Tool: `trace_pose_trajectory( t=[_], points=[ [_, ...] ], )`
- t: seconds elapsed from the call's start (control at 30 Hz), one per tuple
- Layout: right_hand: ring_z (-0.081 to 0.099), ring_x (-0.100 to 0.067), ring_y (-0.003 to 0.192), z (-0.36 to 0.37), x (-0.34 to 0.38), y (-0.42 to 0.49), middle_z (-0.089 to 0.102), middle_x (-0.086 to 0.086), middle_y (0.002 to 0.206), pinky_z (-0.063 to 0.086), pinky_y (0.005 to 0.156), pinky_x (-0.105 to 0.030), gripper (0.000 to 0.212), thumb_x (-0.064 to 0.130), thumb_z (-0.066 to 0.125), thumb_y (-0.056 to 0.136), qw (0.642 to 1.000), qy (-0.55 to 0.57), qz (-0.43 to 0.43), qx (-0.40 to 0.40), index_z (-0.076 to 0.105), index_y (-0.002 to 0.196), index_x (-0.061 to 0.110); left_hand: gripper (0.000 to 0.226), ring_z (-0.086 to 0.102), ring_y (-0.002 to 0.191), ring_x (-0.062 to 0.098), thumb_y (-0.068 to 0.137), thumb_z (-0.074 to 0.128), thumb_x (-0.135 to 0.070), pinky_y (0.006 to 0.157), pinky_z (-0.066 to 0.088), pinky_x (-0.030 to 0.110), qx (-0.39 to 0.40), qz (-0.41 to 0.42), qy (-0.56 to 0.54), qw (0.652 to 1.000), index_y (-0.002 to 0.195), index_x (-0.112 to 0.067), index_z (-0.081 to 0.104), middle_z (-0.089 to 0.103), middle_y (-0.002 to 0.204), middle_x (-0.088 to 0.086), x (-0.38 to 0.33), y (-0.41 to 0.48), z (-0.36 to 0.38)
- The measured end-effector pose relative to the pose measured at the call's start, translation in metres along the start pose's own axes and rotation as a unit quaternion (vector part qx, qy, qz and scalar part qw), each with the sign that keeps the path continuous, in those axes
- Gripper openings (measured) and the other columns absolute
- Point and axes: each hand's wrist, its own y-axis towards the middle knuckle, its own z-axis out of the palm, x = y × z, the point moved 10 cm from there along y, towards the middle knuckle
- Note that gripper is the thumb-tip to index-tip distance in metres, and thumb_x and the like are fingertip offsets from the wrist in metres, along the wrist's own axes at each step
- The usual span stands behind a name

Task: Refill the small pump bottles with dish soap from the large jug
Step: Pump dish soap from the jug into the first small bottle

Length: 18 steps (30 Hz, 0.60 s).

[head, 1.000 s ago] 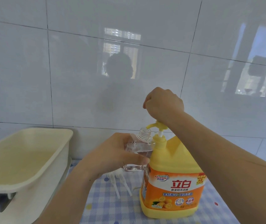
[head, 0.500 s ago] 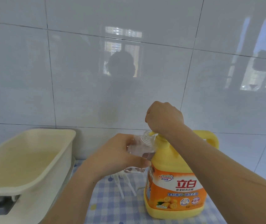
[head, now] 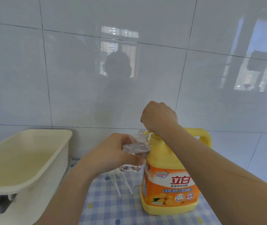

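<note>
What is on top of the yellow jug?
Only the yellow pump spout shows, reaching the open neck of the bottle. The right hand is curled over the pump head, so that part is hidden.

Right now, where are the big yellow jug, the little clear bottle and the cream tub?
big yellow jug [head: 168, 184], head view, on its orange label.
little clear bottle [head: 136, 147], head view, on its see-through body.
cream tub [head: 16, 163], head view, on its bare inside.
</note>
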Motion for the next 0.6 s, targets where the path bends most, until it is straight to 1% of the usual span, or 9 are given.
trace_pose_trajectory(
  t=[0.1, 0.2, 0.23, 0.3, 0.33, 0.37, 0.47, 0.53, 0.6],
  points=[
    [0.059, -0.024, 0.076, -0.005, 0.0, 0.002, 0.067, -0.004, 0.093, 0.049, 0.067, -0.03, 0.03, 0.006, 0.047, 0.082, 1.0, 0.026, 0.005, -0.01, 0.07, 0.098, 0.016, 0.032, 0.071, 0.084, 0.003, 0.071, 0.083, -0.03, 0.087, 0.058, 0.036, 0.004, 0.004, -0.016, 1.0, 0.102, -0.03, 0.072, 0.075, 0.094, -0.013, -0.002, -0.001, 0.0],
    [0.068, -0.024, 0.085, -0.015, -0.007, 0.005, 0.073, -0.006, 0.091, 0.058, 0.079, -0.038, 0.034, 0.004, 0.044, 0.078, 0.987, 0.162, 0.019, -0.002, 0.074, 0.091, 0.012, 0.033, 0.071, 0.088, 0.005, 0.07, 0.082, -0.032, 0.089, 0.058, 0.04, 0.009, 0.017, -0.029, 0.999, 0.101, -0.03, 0.072, 0.075, 0.095, -0.012, -0.006, -0.003, 0.001],
    [0.069, -0.022, 0.086, -0.02, -0.009, 0.004, 0.074, -0.004, 0.089, 0.059, 0.078, -0.036, 0.034, 0.002, 0.044, 0.079, 0.977, 0.211, 0.017, 0.0, 0.075, 0.087, 0.014, 0.032, 0.071, 0.088, 0.005, 0.07, 0.082, -0.032, 0.088, 0.058, 0.04, 0.009, 0.02, -0.031, 0.999, 0.101, -0.03, 0.073, 0.075, 0.094, -0.012, -0.007, -0.003, 0.001],
    [0.07, -0.016, 0.086, -0.032, -0.01, -0.004, 0.075, 0.003, 0.084, 0.057, 0.07, -0.025, 0.035, 0.001, 0.046, 0.082, 0.966, 0.258, -0.007, 0.017, 0.076, 0.083, 0.019, 0.031, 0.071, 0.087, 0.005, 0.07, 0.082, -0.032, 0.086, 0.059, 0.037, 0.005, 0.024, -0.035, 0.999, 0.099, -0.03, 0.073, 0.075, 0.093, -0.013, -0.008, -0.004, -0.001],
    [0.07, -0.014, 0.087, -0.035, -0.011, -0.009, 0.075, 0.004, 0.084, 0.055, 0.068, -0.021, 0.033, 0.002, 0.049, 0.083, 0.962, 0.269, -0.022, 0.035, 0.077, 0.083, 0.019, 0.031, 0.071, 0.086, 0.005, 0.069, 0.082, -0.032, 0.083, 0.059, 0.034, 0.0, 0.024, -0.038, 0.999, 0.099, -0.03, 0.073, 0.075, 0.092, -0.013, -0.008, -0.004, -0.003],
    [0.069, -0.013, 0.088, -0.035, -0.012, -0.014, 0.076, 0.004, 0.084, 0.055, 0.071, -0.02, 0.028, 0.005, 0.054, 0.085, 0.959, 0.275, -0.036, 0.06, 0.078, 0.084, 0.019, 0.031, 0.07, 0.084, 0.004, 0.069, 0.082, -0.033, 0.079, 0.059, 0.03, -0.007, 0.023, -0.043, 0.999, 0.098, -0.031, 0.073, 0.075, 0.09, -0.013, -0.007, -0.004, -0.005],
    [0.068, -0.012, 0.092, -0.034, -0.015, -0.03, 0.076, 0.006, 0.088, 0.053, 0.088, -0.029, 0.009, 0.026, 0.073, 0.081, 0.956, 0.248, -0.079, 0.139, 0.08, 0.087, 0.022, 0.032, 0.071, 0.083, 0.009, 0.067, 0.083, -0.032, 0.074, 0.057, 0.03, -0.017, 0.02, -0.055, 0.998, 0.098, -0.03, 0.072, 0.075, 0.089, -0.01, -0.006, -0.004, -0.008],
    [0.068, -0.006, 0.09, -0.034, -0.016, -0.038, 0.076, 0.01, 0.088, 0.053, 0.085, -0.023, 0.017, 0.036, 0.077, 0.076, 0.951, 0.241, -0.098, 0.168, 0.079, 0.088, 0.024, 0.031, 0.071, 0.084, 0.011, 0.069, 0.084, -0.03, 0.073, 0.057, 0.031, -0.011, 0.023, -0.056, 0.998, 0.099, -0.028, 0.072, 0.075, 0.09, -0.008, -0.007, -0.004, -0.005],
    [0.068, -0.002, 0.082, -0.036, -0.011, -0.043, 0.076, 0.009, 0.084, 0.052, 0.077, -0.016, 0.017, 0.034, 0.079, 0.074, 0.949, 0.243, -0.117, 0.16, 0.079, 0.087, 0.023, 0.032, 0.071, 0.085, 0.01, 0.071, 0.083, -0.031, 0.076, 0.059, 0.033, -0.009, 0.026, -0.047, 0.999, 0.101, -0.029, 0.072, 0.075, 0.093, -0.009, -0.009, -0.004, -0.004]
  ],
)
